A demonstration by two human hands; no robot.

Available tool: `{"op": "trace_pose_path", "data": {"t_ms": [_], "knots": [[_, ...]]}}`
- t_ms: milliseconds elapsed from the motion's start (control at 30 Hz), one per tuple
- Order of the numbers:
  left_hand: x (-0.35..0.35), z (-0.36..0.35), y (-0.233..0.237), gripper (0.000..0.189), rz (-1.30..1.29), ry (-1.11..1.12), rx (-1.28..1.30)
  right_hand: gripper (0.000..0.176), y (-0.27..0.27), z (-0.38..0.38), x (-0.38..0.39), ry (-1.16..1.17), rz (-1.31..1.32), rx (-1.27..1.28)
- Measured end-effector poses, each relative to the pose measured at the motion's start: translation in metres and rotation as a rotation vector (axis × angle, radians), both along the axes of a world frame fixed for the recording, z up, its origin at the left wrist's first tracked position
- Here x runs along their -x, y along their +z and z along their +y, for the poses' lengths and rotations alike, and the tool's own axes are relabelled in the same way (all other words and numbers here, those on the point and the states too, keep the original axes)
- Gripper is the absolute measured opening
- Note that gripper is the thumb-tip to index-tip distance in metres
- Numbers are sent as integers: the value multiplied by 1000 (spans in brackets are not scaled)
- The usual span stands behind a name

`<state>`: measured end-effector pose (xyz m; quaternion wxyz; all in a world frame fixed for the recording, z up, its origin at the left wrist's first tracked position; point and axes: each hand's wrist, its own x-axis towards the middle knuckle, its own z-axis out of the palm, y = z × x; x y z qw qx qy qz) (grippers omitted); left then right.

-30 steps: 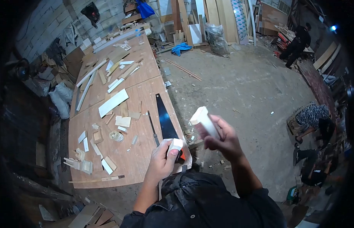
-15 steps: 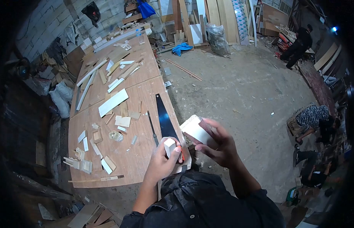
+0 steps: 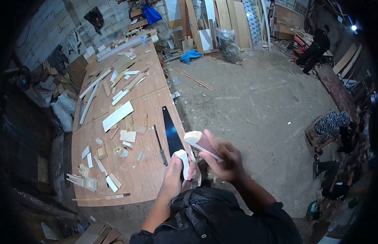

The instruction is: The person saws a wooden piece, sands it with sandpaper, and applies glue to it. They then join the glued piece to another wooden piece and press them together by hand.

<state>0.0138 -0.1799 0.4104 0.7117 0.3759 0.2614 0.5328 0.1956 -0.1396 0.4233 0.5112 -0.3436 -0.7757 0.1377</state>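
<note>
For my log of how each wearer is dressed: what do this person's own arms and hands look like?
The left hand and right hand are bare, without gloves. The forearms are uncovered, and no watch or bracelet shows. The short, dark sleeves belong to a dark top with pale dusty marks and a small round button.

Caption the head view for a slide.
Left hand holding a white piece, right hand a brown-wrapped block, at a wooden table bearing a handsaw.
</note>
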Motion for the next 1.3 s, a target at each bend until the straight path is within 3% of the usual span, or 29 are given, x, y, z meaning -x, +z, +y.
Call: {"op": "trace_pose_path", "data": {"t_ms": [67,167,233,333,367,533,600,667,767,800,867,933,1000,1033,1067,1133,1300], "knots": [[-2,-1,5,41,15,28,5,59,4,-7,3,9,91,-171],[-2,-5,8,38,91,85,138,57,-6,2,-1,31,-8,-79],[1,0,-2,38,43,-44,81,57,-8,8,-8,-83,-70,110],[-4,0,2,39,43,28,65,54,-3,-2,-5,12,59,-33],[-4,-2,4,39,43,34,72,52,3,-12,-5,5,-158,-42],[2,2,0,37,-103,-89,100,50,0,10,-15,-68,-199,110],[3,1,0,36,-139,-105,99,48,4,3,-10,55,-35,-107],[0,-2,9,39,18,-26,116,52,4,-4,-11,110,-113,-59],[4,3,-10,39,-42,-98,-6,63,11,7,-21,19,-131,319],[4,3,-5,39,-39,-100,-9,63,13,6,-19,17,-128,316],[1,1,7,39,345,27,-195,64,15,1,-13,99,155,100],[4,3,7,36,403,14,-214,68,21,-7,-14,127,111,117],[3,1,13,38,560,125,-230,65,20,-14,-15,180,325,544],[4,2,9,38,557,121,-232,65,12,-9,-9,181,410,346],[7,3,3,39,682,169,-320,65,16,-9,-11,178,409,344],[9,5,-5,39,802,215,-407,60,27,-9,-17,141,85,322],[17,3,-5,37,997,240,-518,57,30,-7,-16,213,36,320]]}}
